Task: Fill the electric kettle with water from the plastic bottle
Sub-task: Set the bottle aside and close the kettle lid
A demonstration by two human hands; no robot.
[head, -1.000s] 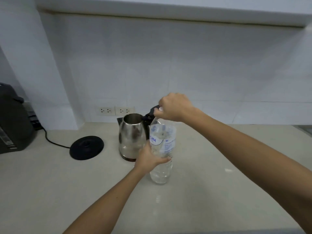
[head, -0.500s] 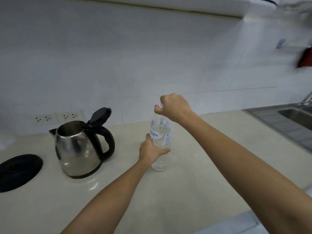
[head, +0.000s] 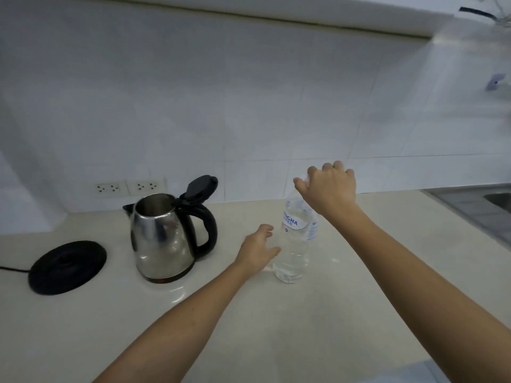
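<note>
Nearest the camera, two bare forearms reached out over the pale countertop [head: 318, 327], the left from low centre, the right from the lower right corner. The left hand [head: 258, 251] was spread open just beside the lower body of the plastic bottle [head: 294, 244], fingers loose and clamped on nothing; whether a fingertip brushed the plastic could not be told. The bottle stood upright, its long axis vertical, between the two hands. Above it the right hand [head: 330, 187] hovered over the neck with fingers parted — whether it held the cap, or whether the cap was on or off, was hidden behind the hand. Further back and to the left, well apart from the bottle, stood the electric kettle [head: 160, 239], lid [head: 200, 186] tipped up and mouth open, handle turned toward the bottle. Left of that lay the black power base [head: 67, 266], bare. The pour, in my judgement, called for carrying the bottle leftward — the left hand lay nearer the kettle.
</note>
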